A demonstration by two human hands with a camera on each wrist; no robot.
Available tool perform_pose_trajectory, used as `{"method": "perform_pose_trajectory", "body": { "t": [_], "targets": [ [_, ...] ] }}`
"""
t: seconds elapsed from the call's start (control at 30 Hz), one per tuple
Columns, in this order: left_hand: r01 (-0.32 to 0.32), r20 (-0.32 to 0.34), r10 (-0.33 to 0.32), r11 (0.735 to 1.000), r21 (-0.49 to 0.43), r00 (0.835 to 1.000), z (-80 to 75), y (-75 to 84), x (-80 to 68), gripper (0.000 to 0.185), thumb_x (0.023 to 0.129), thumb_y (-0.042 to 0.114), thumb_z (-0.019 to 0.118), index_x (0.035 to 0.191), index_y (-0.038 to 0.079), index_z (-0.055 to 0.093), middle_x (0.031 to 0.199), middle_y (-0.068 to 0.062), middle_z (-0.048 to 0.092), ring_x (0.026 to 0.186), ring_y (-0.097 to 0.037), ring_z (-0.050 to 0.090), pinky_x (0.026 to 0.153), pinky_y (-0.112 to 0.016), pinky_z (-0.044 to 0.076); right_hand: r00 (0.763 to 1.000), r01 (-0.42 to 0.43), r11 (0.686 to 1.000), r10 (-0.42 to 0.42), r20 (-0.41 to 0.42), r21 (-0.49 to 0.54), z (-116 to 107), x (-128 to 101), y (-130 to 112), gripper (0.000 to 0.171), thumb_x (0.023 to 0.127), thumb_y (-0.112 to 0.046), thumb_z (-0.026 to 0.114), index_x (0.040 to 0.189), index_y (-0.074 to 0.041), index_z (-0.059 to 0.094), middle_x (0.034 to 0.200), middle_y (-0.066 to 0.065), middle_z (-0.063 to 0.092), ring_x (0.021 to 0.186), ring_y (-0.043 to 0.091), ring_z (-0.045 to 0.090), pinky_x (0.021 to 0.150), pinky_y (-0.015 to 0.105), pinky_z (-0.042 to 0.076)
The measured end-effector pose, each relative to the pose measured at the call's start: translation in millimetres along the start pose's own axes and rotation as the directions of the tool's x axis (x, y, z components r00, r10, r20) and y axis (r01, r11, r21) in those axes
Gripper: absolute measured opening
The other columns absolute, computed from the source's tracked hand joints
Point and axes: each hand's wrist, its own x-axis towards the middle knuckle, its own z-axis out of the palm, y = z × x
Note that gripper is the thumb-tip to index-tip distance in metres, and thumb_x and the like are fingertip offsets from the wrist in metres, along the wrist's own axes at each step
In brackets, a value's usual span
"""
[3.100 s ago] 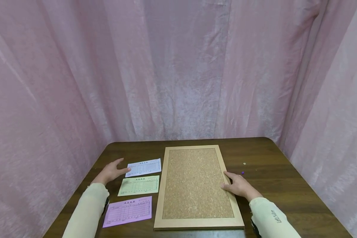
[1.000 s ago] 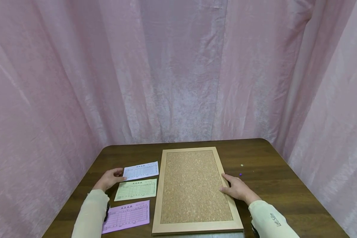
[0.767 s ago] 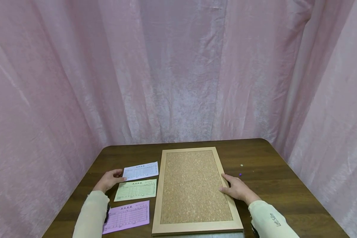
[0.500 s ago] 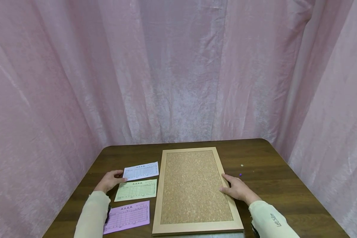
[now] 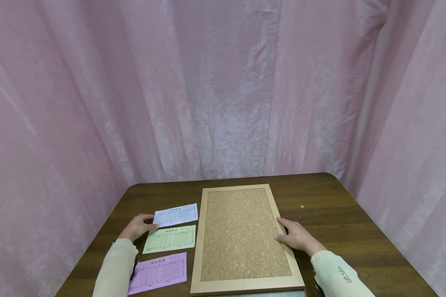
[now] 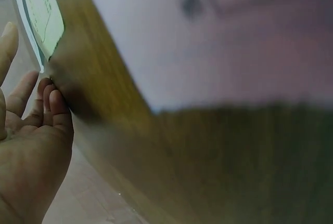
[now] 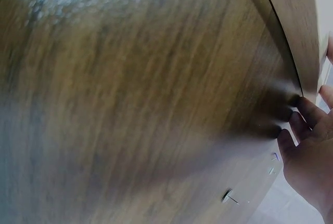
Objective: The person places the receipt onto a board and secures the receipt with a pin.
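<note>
A cork board (image 5: pixel 241 235) in a light wooden frame lies flat in the middle of the dark wooden table (image 5: pixel 342 239). Left of it lie three printed slips in a column: white (image 5: pixel 176 214), green (image 5: pixel 169 238) and pink (image 5: pixel 159 267). My left hand (image 5: pixel 141 225) rests on the table, its fingertips touching the white slip's left edge. In the left wrist view, the palm (image 6: pixel 31 151) is open beside the slips' corners (image 6: pixel 39 13). My right hand (image 5: pixel 291 235) lies flat on the board's right frame. Its fingertips (image 7: pixel 302 112) touch the tabletop beside the frame (image 7: pixel 294 21).
Two small push pins, one pale (image 5: pixel 302 206) and one purple (image 5: pixel 300 218), lie on the table right of the board. Pins (image 7: pixel 229 198) also show near my right hand. Pink curtains (image 5: pixel 223 90) enclose the table on three sides.
My left hand, earlier raised with spread fingers by the white slip, has come down with its fingertips at the slip's edge. The right hand and the board have stayed put.
</note>
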Motion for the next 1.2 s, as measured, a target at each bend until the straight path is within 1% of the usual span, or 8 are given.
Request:
{"method": "perform_pose_trajectory", "body": {
  "t": [0.23,0.4,0.5,0.6,0.73,0.93,1.07,1.2],
  "targets": [
    [-0.016,0.029,0.015,0.999,0.035,0.999,-2.7,0.3,-1.0,0.066,0.086,0.022,0.078,0.135,-0.014,0.051,0.138,-0.037,0.044,0.126,-0.051,0.042,0.104,-0.064,0.034,1.0,-0.027,1.0,0.027,0.011,-0.001,0.5,-0.1,-1.4,0.069,0.091,-0.028,0.072,0.146,0.003,0.044,0.142,0.029,0.048,0.132,0.047,0.043,0.103,0.059,0.038],
    [-0.026,0.018,0.026,0.999,0.028,1.0,-0.1,0.3,1.5,0.061,0.085,0.019,0.079,0.131,-0.014,0.055,0.135,-0.035,0.049,0.123,-0.048,0.047,0.103,-0.062,0.036,1.0,-0.019,1.0,0.019,0.008,0.001,1.2,-0.4,0.1,0.069,0.091,-0.027,0.073,0.145,0.004,0.045,0.141,0.03,0.048,0.131,0.047,0.044,0.103,0.059,0.039],
    [-0.028,0.009,0.028,0.999,0.028,1.0,1.6,-0.1,2.3,0.06,0.084,0.017,0.08,0.13,-0.014,0.056,0.133,-0.034,0.051,0.119,-0.045,0.049,0.102,-0.061,0.037,1.0,-0.024,1.0,0.024,0.01,0.007,2.1,-0.7,1.3,0.069,0.091,-0.028,0.072,0.146,0.003,0.044,0.143,0.029,0.047,0.132,0.048,0.042,0.104,0.059,0.037],
    [-0.053,0.006,0.053,0.998,0.033,0.999,2.6,-0.1,2.2,0.06,0.084,0.015,0.08,0.129,-0.016,0.055,0.132,-0.035,0.051,0.119,-0.046,0.049,0.101,-0.06,0.038,1.0,-0.017,1.0,0.017,0.012,0.002,2.0,-0.6,1.5,0.07,0.091,-0.028,0.072,0.146,0.004,0.043,0.143,0.03,0.047,0.133,0.049,0.041,0.104,0.06,0.037],
    [-0.074,0.0,0.074,0.997,0.039,0.997,3.5,-0.1,1.9,0.058,0.084,0.012,0.079,0.127,-0.018,0.055,0.133,-0.038,0.048,0.123,-0.051,0.045,0.101,-0.061,0.037,1.0,-0.009,1.0,0.009,0.011,-0.002,1.8,0.5,1.7,0.07,0.091,-0.027,0.072,0.146,0.005,0.043,0.142,0.03,0.047,0.132,0.048,0.042,0.103,0.059,0.038],
    [-0.038,-0.005,0.039,0.998,0.053,0.999,4.5,-0.5,5.4,0.058,0.085,0.013,0.078,0.13,-0.017,0.054,0.136,-0.038,0.044,0.126,-0.053,0.042,0.102,-0.062,0.037,1.0,-0.025,1.0,0.025,0.008,-0.002,2.5,1.4,3.1,0.069,0.091,-0.027,0.072,0.146,0.003,0.044,0.142,0.029,0.048,0.132,0.048,0.041,0.103,0.059,0.038],
    [-0.025,-0.011,0.026,0.998,0.064,1.0,5.3,0.7,7.3,0.058,0.086,0.013,0.077,0.13,-0.016,0.054,0.136,-0.037,0.043,0.125,-0.052,0.042,0.102,-0.062,0.037,0.999,-0.032,1.0,0.032,0.007,0.0,2.0,2.2,3.1,0.069,0.091,-0.027,0.072,0.146,0.002,0.044,0.142,0.029,0.048,0.132,0.049,0.041,0.103,0.06,0.038],
    [-0.014,-0.019,0.016,0.997,0.074,1.0,5.5,1.8,8.6,0.056,0.087,0.012,0.077,0.129,-0.016,0.055,0.134,-0.036,0.045,0.123,-0.05,0.044,0.103,-0.062,0.036,1.0,-0.026,1.0,0.026,0.008,-0.007,1.4,2.5,2.8,0.07,0.091,-0.028,0.072,0.147,0.003,0.043,0.143,0.029,0.047,0.133,0.048,0.041,0.103,0.06,0.037]
  ]
}}
